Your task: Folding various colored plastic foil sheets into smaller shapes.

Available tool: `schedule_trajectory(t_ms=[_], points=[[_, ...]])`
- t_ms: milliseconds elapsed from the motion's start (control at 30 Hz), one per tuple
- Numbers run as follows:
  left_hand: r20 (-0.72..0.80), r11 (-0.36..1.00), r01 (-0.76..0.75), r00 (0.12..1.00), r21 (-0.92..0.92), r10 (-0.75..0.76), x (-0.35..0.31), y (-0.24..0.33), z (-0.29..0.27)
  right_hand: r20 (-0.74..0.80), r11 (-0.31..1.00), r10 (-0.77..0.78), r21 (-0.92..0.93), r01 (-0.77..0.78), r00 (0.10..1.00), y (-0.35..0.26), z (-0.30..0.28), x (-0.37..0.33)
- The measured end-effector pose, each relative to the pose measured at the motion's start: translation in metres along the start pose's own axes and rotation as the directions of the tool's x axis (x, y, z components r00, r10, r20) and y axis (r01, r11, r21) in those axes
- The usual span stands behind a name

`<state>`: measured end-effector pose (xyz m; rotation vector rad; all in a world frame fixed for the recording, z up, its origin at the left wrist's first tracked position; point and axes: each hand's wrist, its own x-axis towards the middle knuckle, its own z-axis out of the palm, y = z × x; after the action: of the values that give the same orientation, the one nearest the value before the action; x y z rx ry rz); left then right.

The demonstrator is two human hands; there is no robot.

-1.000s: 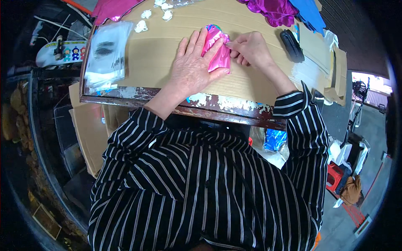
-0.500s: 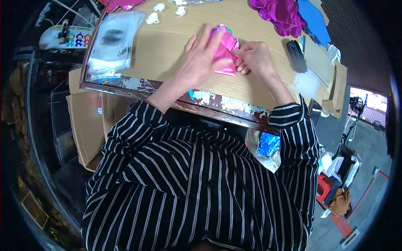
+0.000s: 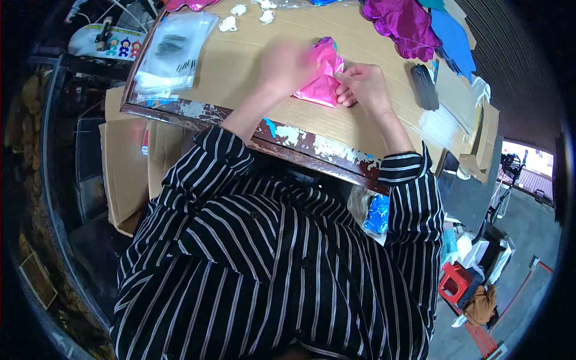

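Observation:
A shiny pink folded foil sheet (image 3: 324, 89), perhaps a flat foil balloon, lies on the cardboard-covered table (image 3: 240, 66) in front of me. Its top end shows a bit of purple and green. My right hand (image 3: 365, 87) is closed at its right edge, thumb and forefinger pinching the foil. Over the left side of the foil, my left hand (image 3: 285, 65) is smeared by motion, so its fingers cannot be made out.
Clear plastic bags (image 3: 171, 57) lie in a stack at the left. White string bundles (image 3: 228, 24) sit at the back. Purple foil (image 3: 405, 30), blue foil (image 3: 453, 42) and a black bundle (image 3: 425, 87) are on the right. The table's worn front edge (image 3: 300, 141) runs near me.
My left hand has moved left off the middle of the pink foil, baring more of it. The right hand keeps its pinch at the edge. The whole view has shifted slightly.

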<state>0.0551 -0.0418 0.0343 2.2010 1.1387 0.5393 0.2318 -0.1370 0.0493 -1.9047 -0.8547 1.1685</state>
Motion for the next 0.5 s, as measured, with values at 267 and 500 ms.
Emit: schedule_trajectory(t_ms=[267, 500], points=[[0.087, 0.876, 0.146, 0.989, -0.459, -0.120, -0.007, -0.017, 0.023, -0.026, 0.988, -0.094, 0.117, 0.096, 0.995, 0.006, 0.000, -0.004], [-0.036, 0.366, -0.042, 0.999, -0.930, 0.023, -0.025, 0.007, 0.013, -0.002, 0.837, -0.213, 0.515, 0.184, 0.977, -0.005, -0.011, -0.048]])
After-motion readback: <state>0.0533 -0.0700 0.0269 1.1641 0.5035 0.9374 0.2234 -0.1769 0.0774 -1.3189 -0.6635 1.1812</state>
